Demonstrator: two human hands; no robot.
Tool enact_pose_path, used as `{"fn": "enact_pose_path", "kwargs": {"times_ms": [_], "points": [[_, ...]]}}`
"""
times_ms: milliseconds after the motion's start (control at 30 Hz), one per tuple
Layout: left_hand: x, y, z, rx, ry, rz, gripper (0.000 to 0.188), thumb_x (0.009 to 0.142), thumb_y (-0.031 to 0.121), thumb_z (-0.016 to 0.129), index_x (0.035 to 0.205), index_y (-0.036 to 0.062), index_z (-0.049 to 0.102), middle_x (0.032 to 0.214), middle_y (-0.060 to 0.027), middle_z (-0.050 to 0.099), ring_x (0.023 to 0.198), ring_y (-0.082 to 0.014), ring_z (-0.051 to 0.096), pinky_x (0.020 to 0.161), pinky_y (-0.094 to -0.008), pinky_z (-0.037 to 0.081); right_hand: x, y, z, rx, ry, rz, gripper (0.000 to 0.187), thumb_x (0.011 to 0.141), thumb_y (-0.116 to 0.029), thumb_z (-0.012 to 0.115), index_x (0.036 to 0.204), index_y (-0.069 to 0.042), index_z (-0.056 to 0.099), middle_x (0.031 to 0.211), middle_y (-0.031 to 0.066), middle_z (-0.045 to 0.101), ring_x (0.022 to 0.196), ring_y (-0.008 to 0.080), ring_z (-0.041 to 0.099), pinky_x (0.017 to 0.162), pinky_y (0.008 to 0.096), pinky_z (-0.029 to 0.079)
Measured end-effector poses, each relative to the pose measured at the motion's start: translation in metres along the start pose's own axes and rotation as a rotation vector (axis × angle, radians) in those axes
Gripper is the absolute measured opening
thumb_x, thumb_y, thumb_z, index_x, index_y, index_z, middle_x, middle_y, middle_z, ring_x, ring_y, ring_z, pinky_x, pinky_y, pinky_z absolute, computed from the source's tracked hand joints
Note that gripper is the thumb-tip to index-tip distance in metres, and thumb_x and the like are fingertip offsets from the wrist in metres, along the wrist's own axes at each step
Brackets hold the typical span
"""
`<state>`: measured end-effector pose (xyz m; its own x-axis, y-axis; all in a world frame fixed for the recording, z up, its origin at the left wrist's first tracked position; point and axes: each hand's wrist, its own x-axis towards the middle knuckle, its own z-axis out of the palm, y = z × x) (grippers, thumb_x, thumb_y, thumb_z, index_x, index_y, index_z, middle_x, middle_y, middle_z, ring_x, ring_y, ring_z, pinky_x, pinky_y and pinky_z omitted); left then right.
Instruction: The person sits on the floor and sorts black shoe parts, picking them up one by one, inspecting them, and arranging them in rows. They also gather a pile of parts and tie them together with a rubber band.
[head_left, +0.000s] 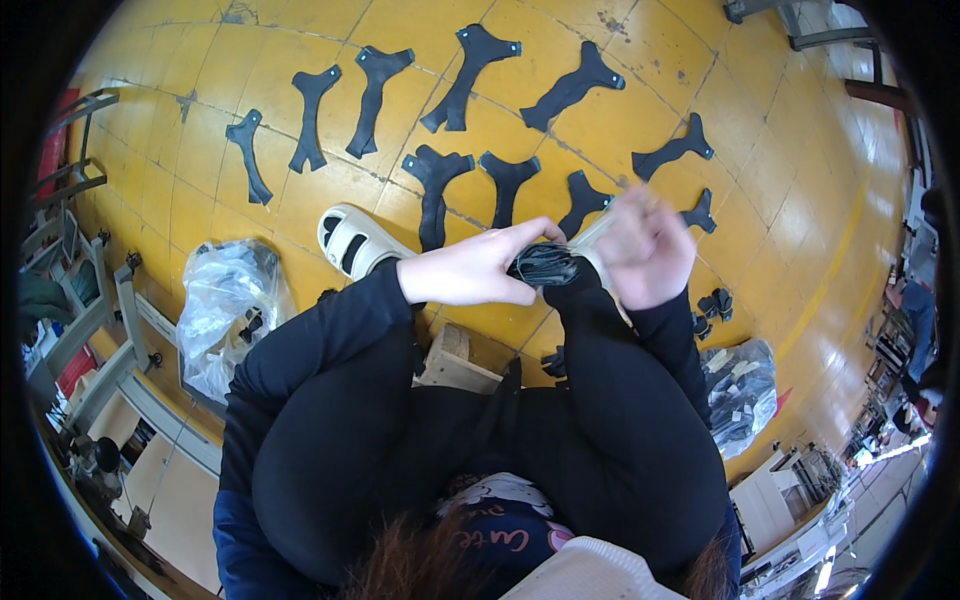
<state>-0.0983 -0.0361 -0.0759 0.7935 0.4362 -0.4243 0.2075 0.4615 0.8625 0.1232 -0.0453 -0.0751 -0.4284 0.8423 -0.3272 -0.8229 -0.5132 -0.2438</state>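
My left hand is closed around a dark, layered bundle, its thumb and fingers on either side. The bundle sits above my right knee and looks like stacked dark strips; its exact kind I cannot make out. Just to the right of it, my right hand is raised and smeared by motion, so its fingers are unclear. On the floor beyond my hands lie several Y-shaped dark fabric pieces, spread in two rough rows, with small pale marks at their ends. One such piece lies beyond my left wrist.
A clear plastic bag stands at the left, and another plastic bag at the right. Small dark bundles lie near the right bag. Between my legs is a wooden stool. Metal frames line the left side.
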Motion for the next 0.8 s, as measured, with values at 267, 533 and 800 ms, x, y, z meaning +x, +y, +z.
{"fn": "enact_pose_path", "kwargs": {"times_ms": [267, 533, 800], "points": [[-0.006, 0.002, -0.009, -0.253, -0.176, -0.134, 0.031, 0.074, 0.009, 0.059, 0.103, -0.0003, 0.052, 0.076, 0.0004, 0.054, 0.070, -0.0042, 0.048, 0.060, -0.0204, 0.038, 0.011, 0.002, 0.006, -0.035, -0.179, -0.159, 0.056, 0.095, -0.041, 0.039, 0.138, -0.006, 0.036, 0.134, 0.0153, 0.047, 0.057, 0.0074, 0.035, 0.050, 0.0202, 0.029], [-0.012, -0.015, -0.006, -0.456, 0.206, -0.175, 0.027, 0.078, 0.011, 0.063, 0.102, 0.0012, 0.057, 0.081, -0.0011, 0.056, 0.076, -0.0096, 0.052, 0.068, -0.0231, 0.040, 0.025, -0.025, -0.018, 0.133, -0.598, -0.221, 0.044, 0.097, -0.028, 0.040, 0.136, -0.007, 0.037, 0.106, 0.0210, 0.058, 0.050, 0.0135, 0.051, 0.049, 0.0235, 0.043], [-0.015, 0.008, -0.009, -0.801, 0.259, 0.077, 0.050, 0.089, 0.014, 0.055, 0.133, 0.0003, 0.036, 0.116, -0.0133, 0.057, 0.107, -0.0241, 0.058, 0.094, -0.0352, 0.045, 0.017, 0.011, 0.013, -1.034, -0.057, -0.054, 0.066, 0.090, -0.011, 0.054, 0.145, -0.009, 0.018, 0.127, 0.0140, 0.043, 0.086, 0.0157, 0.057, 0.075, 0.0253, 0.047]]}}
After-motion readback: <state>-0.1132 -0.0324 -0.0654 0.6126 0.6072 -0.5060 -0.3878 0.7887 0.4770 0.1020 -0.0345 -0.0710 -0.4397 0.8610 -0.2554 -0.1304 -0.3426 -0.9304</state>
